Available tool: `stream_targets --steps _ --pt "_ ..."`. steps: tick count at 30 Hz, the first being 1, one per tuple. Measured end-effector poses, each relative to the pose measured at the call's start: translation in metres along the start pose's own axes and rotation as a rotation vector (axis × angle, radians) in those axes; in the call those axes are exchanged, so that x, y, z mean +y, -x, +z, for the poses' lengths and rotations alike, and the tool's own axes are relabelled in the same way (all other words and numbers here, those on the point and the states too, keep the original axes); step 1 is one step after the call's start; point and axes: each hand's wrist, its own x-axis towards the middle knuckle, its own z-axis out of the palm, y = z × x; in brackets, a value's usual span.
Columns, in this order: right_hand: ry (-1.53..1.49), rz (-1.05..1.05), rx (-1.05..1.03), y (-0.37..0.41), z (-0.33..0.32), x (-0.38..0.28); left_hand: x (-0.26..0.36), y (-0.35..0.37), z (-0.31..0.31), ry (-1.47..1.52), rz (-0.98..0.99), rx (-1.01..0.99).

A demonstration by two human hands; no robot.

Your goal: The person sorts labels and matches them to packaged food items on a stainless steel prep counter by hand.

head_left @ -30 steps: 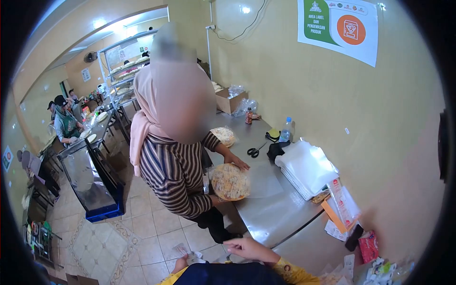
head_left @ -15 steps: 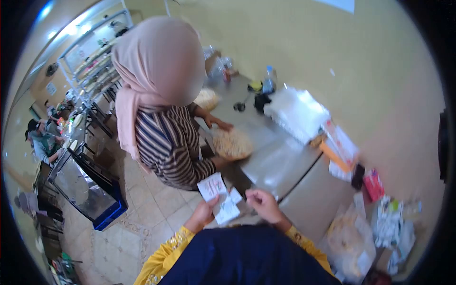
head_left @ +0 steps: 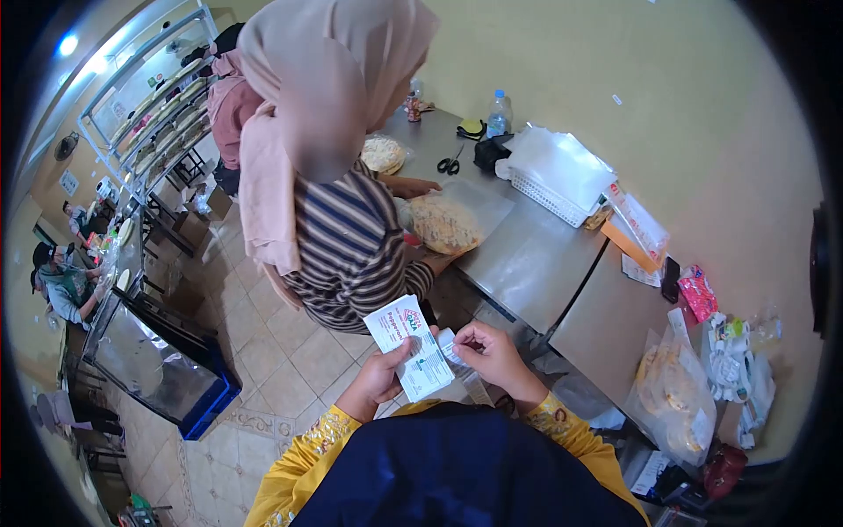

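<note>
My left hand (head_left: 385, 376) is closed around a stack of white printed labels (head_left: 427, 374) with red and green lettering, the thumb pressing on top. "Pepperoni" can be read on the upper one. Just to the right, my right hand (head_left: 492, 357) has thumb and forefinger pinched at a small white label strip (head_left: 447, 345) beside the stack. A pale strip also hangs below that hand, and the fingers partly hide it. Both hands are held in front of my dark apron (head_left: 465, 465), above the floor.
A co-worker in a striped top (head_left: 338, 241) handles a bagged pizza (head_left: 446, 224) at the metal table (head_left: 527, 277). Scissors (head_left: 450, 164), a water bottle (head_left: 499, 114) and a white basket (head_left: 549, 198) stand further back. Bagged pizzas (head_left: 674, 395) lie at right.
The labels in my left hand now lie flatter and face up. My right hand has come to the small strip beside them. The co-worker's pizza is now inside a clear bag, and my view has shifted.
</note>
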Motion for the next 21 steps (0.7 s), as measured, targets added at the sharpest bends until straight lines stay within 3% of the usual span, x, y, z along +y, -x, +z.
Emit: stream_targets --steps 3,6,9,12,18,21 --pt "-0.013 0.022 -0.033 -0.008 0.015 -0.016 0.007 0.013 -0.017 0.075 -0.055 -0.054" --pt "0.223 -0.088 -0.119 -0.015 0.021 -0.02 0.02 0.021 -0.022 0.177 -0.175 -0.082" --pt "0.58 -0.456 -0.053 -0.017 0.031 -0.043 0.025 0.024 -0.025 0.309 -0.183 -0.118" --pt "0.798 -0.601 -0.099 -0.019 0.032 -0.058 0.019 0.027 -0.035 0.373 -0.257 -0.119" --pt "0.884 -0.573 -0.136 -0.007 0.016 -0.057 0.02 0.011 -0.016 0.347 -0.337 -0.173" --pt "0.776 -0.489 -0.02 0.004 -0.001 -0.057 0.012 -0.003 -0.007 0.275 -0.269 -0.235"
